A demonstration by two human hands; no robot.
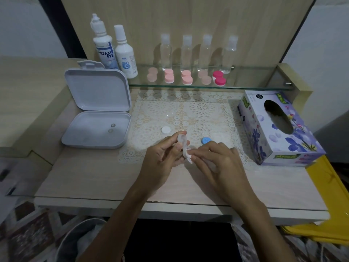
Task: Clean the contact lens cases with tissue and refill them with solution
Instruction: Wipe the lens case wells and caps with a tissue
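My left hand (162, 157) holds a clear two-well contact lens case (182, 143) upright above the lace mat, thumb and fingers around its upper well. My right hand (215, 161) pinches the case's lower end, where a bit of white tissue (189, 159) shows at the fingertips. A white cap (165, 130) and a blue cap (205, 140) lie loose on the mat just beyond my hands. Two solution bottles (105, 48) stand at the back left. A floral tissue box (277, 127) sits at the right.
An open white box (96, 118) holding two small lenses lies at the left. On the glass shelf (207, 86) stand several pink lens cases and clear bottles. A bin with a bag shows below the table's front edge, and something yellow at the right.
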